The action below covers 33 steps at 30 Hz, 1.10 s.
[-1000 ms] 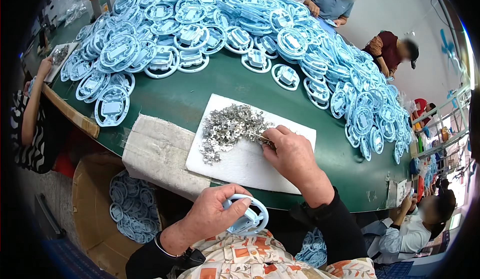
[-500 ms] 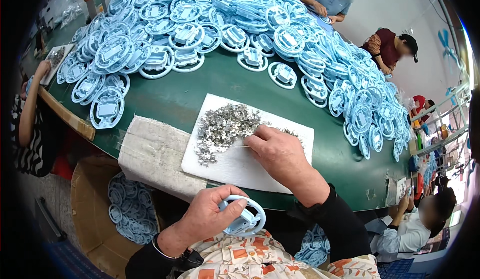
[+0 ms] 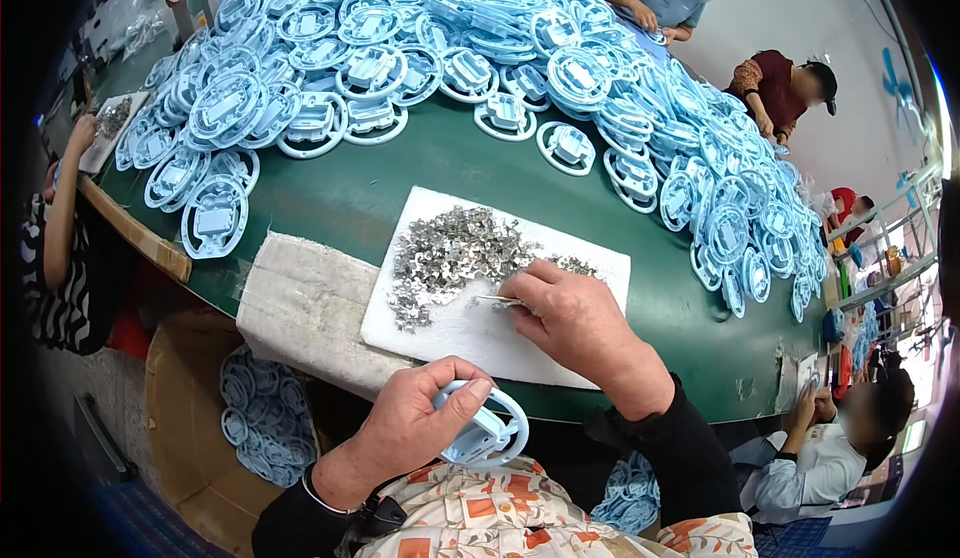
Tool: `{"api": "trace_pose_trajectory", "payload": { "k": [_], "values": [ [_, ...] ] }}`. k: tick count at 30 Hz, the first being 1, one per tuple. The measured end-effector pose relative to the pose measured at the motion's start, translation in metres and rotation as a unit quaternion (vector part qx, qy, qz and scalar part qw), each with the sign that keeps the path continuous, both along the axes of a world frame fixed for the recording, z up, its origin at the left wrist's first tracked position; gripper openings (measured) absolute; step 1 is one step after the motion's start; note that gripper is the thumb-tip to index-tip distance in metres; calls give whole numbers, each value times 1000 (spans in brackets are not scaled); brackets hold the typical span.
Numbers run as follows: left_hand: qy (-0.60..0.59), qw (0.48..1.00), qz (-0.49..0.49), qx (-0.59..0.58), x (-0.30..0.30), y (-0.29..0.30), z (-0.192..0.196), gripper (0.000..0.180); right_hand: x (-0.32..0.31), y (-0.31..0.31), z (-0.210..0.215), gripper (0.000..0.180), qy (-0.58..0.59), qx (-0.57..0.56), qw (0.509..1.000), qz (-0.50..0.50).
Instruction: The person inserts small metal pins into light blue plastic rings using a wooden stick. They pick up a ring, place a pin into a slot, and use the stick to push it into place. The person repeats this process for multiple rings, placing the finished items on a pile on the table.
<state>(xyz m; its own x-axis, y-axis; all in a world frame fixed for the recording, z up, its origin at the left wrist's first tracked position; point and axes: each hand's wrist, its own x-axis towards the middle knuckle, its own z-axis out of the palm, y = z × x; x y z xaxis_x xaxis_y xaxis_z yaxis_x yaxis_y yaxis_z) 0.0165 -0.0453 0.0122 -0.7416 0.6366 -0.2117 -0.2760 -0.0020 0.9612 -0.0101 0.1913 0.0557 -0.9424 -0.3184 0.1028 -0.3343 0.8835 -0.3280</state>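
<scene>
My left hand (image 3: 410, 413) is closed around the rim of a light-blue plastic toy steering wheel (image 3: 505, 435), low in front of my body. Over a white foam board (image 3: 480, 343), my right hand (image 3: 580, 323) pinches a thin, pale, stick-like tool (image 3: 492, 299); its exact kind is not clear. The tool's tip points left, just below a heap of small silvery metal clips (image 3: 450, 248) spread on the board. More of these pieces lie beyond my right fingers, partly hidden by the hand.
A large pile of light-blue wheels (image 3: 370, 73) covers the far side of the green table (image 3: 400, 173). A greyish cloth pad (image 3: 300, 298) lies beside the foam board. Below left stands a cardboard box (image 3: 180, 408) holding more wheels. Several people work around the table.
My right hand has moved slightly right and toward me, drawing back from the metal pieces, and more of the thin tool shows. The left hand still holds the wheel, tilted slightly differently.
</scene>
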Motion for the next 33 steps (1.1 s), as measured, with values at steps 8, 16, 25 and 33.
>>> {"api": "trace_pose_trajectory", "payload": {
  "k": [8,16,25,33],
  "values": [
    [-90,994,19,50,1,2,10,26,-1,2,-9,13,-10,5,1000,-12],
    [-72,994,55,63,-7,13,12,28,16,21,8,16,-159,-306,935,-83],
    [-1,997,71,35,-17,41,2,29,52,19,14,10,-131,-328,934,-52],
    [11,993,112,30,-20,53,0,29,65,32,7,12,-142,-405,897,-105]
  ]
}}
